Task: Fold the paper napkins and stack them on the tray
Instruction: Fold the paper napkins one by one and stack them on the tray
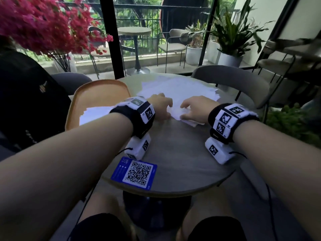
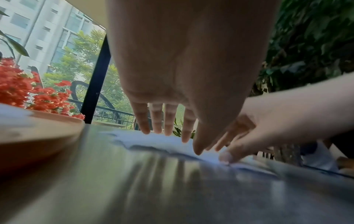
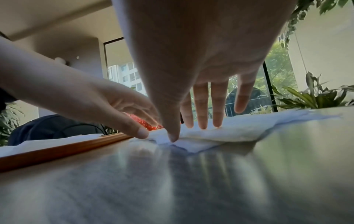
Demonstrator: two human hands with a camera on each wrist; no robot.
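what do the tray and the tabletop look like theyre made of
Tray: probably wood, or a wood-look finish; warm orange-brown, smooth, with a raised rounded rim. Tabletop: hard grey-beige surface, semi-gloss, since it reflects the fingers; laminate or stone, unclear.

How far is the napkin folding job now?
Done: folded napkins already lie on the wooden tray. In hand: the left hand and right hand press one napkin flat. Left: an unfolded pile waits on the table.

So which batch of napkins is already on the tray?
The small white stack on the near part of the orange tray, left of the left hand. The larger loose pile lies on the bare table, where both hands work.
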